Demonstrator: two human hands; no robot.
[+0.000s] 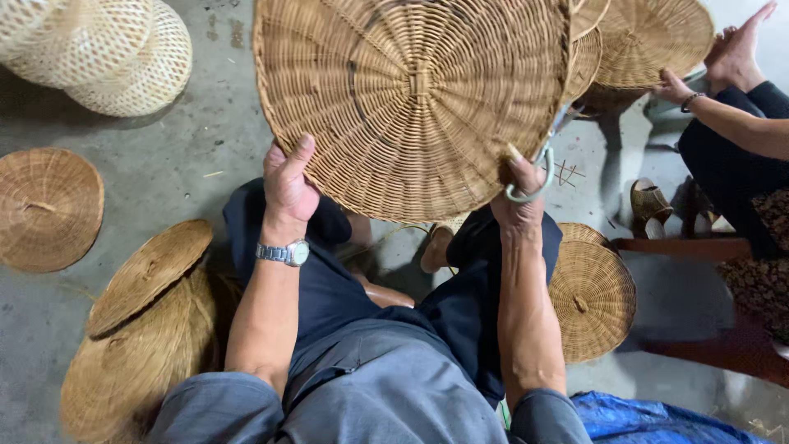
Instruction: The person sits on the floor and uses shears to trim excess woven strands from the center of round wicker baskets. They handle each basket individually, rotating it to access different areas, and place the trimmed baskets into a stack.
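1. Grey concrete floor (173, 173), bare and stained, with woven goods spread over it.
2. Large round wicker tray (411, 99), honey-brown, spiral weave; held up over the person's knees, its underside facing the camera.
3. Stack of flat woven lids (144, 329), at the person's left, lying on the floor, one tilted atop the rest.
4. Pale open-weave baskets (99, 49), two, upper left corner, touching.
5. Round woven disc (48, 208), flat on the floor at far left.
6. Domed woven lid (592, 292), just beside the person's right leg.
7. Further wicker trays (649, 37), upper right, beside a seated co-worker whose hand (674, 86) touches one.
8. Left hand (288, 185), wristwatch (283, 252) on the wrist; fingers closed over the tray's lower left rim, thumb on the near face.
9. Right hand (518, 193), fingers gripping the tray's lower right rim together with a small pale-handled tool (534, 177); what kind of tool cannot be told.
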